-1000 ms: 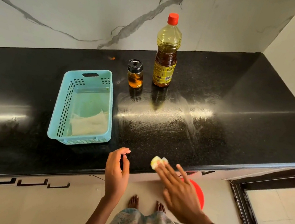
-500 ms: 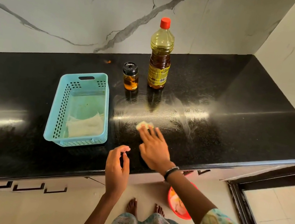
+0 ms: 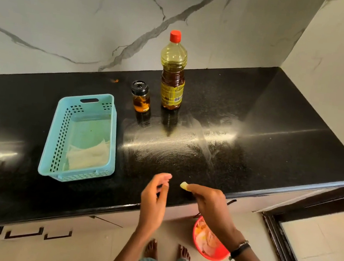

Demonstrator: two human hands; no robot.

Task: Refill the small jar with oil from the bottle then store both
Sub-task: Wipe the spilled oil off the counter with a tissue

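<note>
Bottle (image 3: 173, 74) and small jar (image 3: 141, 96) upright, caps skyward (side by side); right hand (image 3: 210, 202) pinching a wad (image 3: 184, 185), left hand (image 3: 155, 195) loosely open.

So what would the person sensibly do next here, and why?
Probably drop the wad pinched in the right hand into the red bowl below the counter edge, which already holds similar scraps. The counter shows wipe streaks, and the small jar and oil bottle are both capped beside the blue basket, so both hands need freeing to store them. The left hand holds nothing.
</note>
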